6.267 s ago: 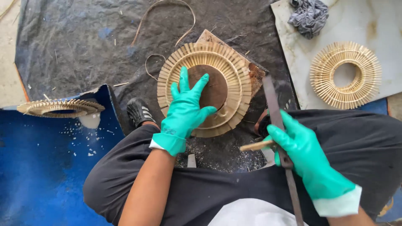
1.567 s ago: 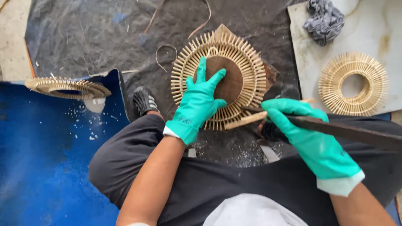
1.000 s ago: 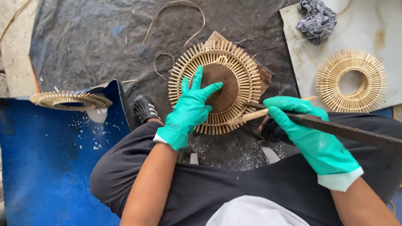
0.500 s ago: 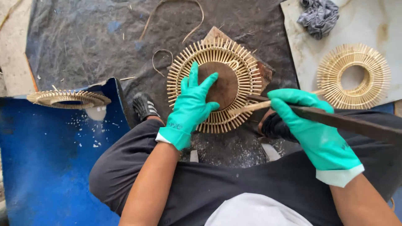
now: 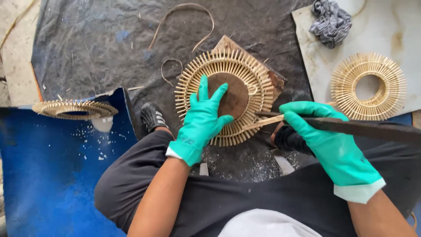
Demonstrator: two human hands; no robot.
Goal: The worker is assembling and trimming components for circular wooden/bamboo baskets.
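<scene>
On the dark plastic sheet (image 5: 101, 48) between our knees lies the round bamboo-stick frame (image 5: 228, 94), resting on a wooden block (image 5: 274, 79) that lifts it off the ground. Our left hand (image 5: 202, 120), gloved in green, is spread flat over its brown centre disc (image 5: 234, 96), which pins the frame against slipping. Our right hand (image 5: 326, 140) is clenched around a long dark blade (image 5: 372, 128) together with a thin bamboo strip (image 5: 263, 123) that reaches the frame's right rim. A finished frame (image 5: 368, 86) sits on the pale board (image 5: 394, 26) at right beside a grey rag (image 5: 330, 21), another (image 5: 74, 109) at left above the blue mat (image 5: 48, 175); loose curled strips (image 5: 184, 17) lie beyond, clear of our hands.
</scene>
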